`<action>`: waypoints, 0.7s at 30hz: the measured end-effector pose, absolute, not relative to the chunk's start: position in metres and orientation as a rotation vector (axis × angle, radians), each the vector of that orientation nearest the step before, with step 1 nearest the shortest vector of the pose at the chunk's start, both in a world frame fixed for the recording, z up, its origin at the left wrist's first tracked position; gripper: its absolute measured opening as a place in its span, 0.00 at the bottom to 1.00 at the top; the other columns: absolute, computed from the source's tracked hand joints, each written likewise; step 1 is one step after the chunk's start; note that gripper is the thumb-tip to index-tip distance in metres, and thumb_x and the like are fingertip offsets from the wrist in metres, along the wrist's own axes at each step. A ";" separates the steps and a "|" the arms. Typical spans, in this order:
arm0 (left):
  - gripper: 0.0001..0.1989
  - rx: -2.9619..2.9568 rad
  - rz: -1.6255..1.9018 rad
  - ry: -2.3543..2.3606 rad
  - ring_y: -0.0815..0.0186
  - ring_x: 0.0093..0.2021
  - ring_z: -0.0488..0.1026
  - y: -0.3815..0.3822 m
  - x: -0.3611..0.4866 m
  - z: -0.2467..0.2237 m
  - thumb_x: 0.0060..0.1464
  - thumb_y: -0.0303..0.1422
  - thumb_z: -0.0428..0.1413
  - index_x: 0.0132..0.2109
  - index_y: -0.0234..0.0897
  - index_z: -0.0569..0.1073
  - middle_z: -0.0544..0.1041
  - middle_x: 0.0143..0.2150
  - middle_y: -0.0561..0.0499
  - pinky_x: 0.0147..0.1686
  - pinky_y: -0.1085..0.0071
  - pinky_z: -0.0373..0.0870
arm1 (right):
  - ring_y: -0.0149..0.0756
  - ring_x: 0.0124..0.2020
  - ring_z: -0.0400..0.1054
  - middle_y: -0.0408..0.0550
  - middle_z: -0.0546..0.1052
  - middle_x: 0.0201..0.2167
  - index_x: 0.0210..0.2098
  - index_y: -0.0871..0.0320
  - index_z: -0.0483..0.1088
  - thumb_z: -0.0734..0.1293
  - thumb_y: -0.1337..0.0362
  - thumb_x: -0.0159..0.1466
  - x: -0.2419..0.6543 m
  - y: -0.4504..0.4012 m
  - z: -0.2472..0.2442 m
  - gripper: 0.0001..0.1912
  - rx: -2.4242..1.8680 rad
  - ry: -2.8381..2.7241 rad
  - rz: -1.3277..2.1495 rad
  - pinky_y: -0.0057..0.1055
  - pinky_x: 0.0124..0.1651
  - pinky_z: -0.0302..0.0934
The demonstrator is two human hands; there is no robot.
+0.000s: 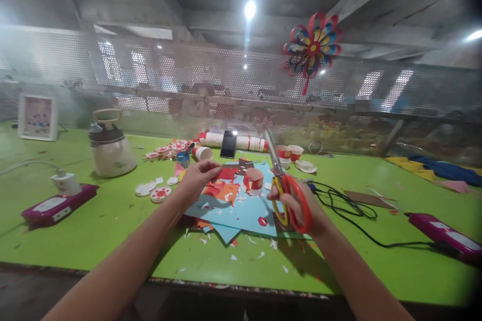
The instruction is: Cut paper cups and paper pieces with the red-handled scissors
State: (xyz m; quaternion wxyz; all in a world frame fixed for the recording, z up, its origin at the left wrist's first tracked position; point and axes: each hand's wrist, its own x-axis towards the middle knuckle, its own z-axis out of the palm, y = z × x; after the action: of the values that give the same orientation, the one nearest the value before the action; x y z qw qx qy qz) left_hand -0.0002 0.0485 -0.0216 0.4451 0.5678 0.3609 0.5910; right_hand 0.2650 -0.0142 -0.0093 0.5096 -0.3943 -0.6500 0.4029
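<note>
My right hand (297, 206) is wrapped round the handles of a pair of scissors (274, 153). One handle loop is yellow and the other orange-red, and the blades point up and away from me. My left hand (201, 179) is closed in a pinch on a piece of red paper (227, 174). Between the hands, a cut-down red and white paper cup (252, 181) stands on light blue paper sheets (235, 215). Orange paper (226, 193) lies just below my left fingertips. A small red cut-out (262, 221) rests on the blue sheet.
Behind the sheets are a phone (228, 144), a long white tube (246, 141), a blue jar (183, 159) and more paper cups (295, 152). A kettle-like jug (112, 149) stands left. A black cable (339, 205) runs to a purple power strip (446, 235). Paper scraps litter the green table (203, 266).
</note>
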 end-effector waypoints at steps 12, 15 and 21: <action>0.10 1.031 1.360 0.673 0.73 0.27 0.71 0.027 0.002 0.000 0.39 0.28 0.68 0.31 0.34 0.75 0.76 0.27 0.54 0.29 0.76 0.67 | 0.31 0.25 0.66 0.40 0.68 0.26 0.35 0.55 0.61 0.58 0.48 0.68 0.246 -0.034 0.001 0.16 -1.041 -1.744 1.189 0.28 0.29 0.61; 0.09 1.072 1.247 0.589 0.73 0.25 0.71 0.017 0.012 -0.001 0.44 0.29 0.66 0.29 0.34 0.72 0.74 0.24 0.55 0.29 0.75 0.68 | 0.32 0.27 0.67 0.42 0.69 0.27 0.39 0.56 0.60 0.57 0.43 0.66 0.236 -0.037 0.008 0.21 -1.028 -1.755 1.260 0.31 0.32 0.63; 0.09 1.256 0.947 0.567 0.64 0.32 0.76 0.003 0.029 -0.009 0.47 0.32 0.64 0.31 0.34 0.72 0.79 0.28 0.50 0.37 0.68 0.69 | 0.29 0.24 0.62 0.41 0.68 0.25 0.32 0.57 0.61 0.57 0.45 0.66 0.221 -0.034 0.017 0.21 -1.033 -1.826 1.277 0.28 0.28 0.59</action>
State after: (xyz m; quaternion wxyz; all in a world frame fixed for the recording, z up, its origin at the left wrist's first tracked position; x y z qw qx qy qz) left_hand 0.0293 0.0030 -0.0093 0.6705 0.5573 0.2517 0.4201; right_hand 0.2210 -0.0339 0.0167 0.3360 -0.3962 -0.7003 0.4896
